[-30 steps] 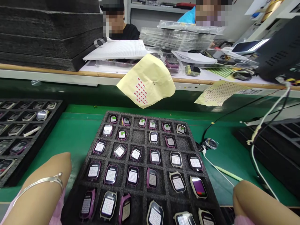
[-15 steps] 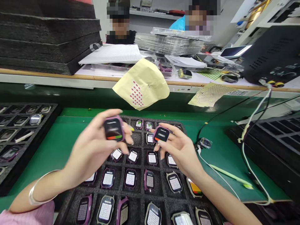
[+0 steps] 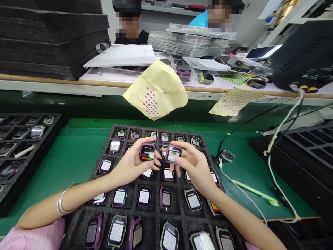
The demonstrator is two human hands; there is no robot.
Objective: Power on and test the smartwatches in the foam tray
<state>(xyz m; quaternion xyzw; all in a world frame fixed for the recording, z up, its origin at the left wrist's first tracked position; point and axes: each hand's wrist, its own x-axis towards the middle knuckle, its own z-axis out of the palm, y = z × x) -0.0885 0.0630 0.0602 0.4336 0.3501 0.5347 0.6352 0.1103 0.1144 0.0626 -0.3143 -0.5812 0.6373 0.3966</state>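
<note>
Between the thumb and fingers of my left hand (image 3: pixel 134 158) is a purple-framed smartwatch body (image 3: pixel 147 152), its dark screen showing a red, orange and green bar. My right hand (image 3: pixel 194 161) grips a second purple watch body (image 3: pixel 173 153), whose lit screen shows white and green. The thumb of that hand lies on the lower right of the screen. Both hands are above a black foam tray (image 3: pixel 181 205), with the two watches side by side and apart. Strapless watches, purple or pale-framed, lie in the tray's compartments, most with lit white screens; one is a purple watch (image 3: pixel 144 196).
Another foam tray (image 3: pixel 56 139) of watch parts lies at left. Yellow sticker sheets (image 3: pixel 158 90) hang from the shelf edge. At right are a white cable (image 3: pixel 244 189), a green pen-like stick (image 3: pixel 255 192) and black trays (image 3: pixel 293 166). Two people sit behind the shelf.
My left hand has moved right and away from me, bringing its watch close to the other. The screen in my right hand has turned from dark with orange to white and green.
</note>
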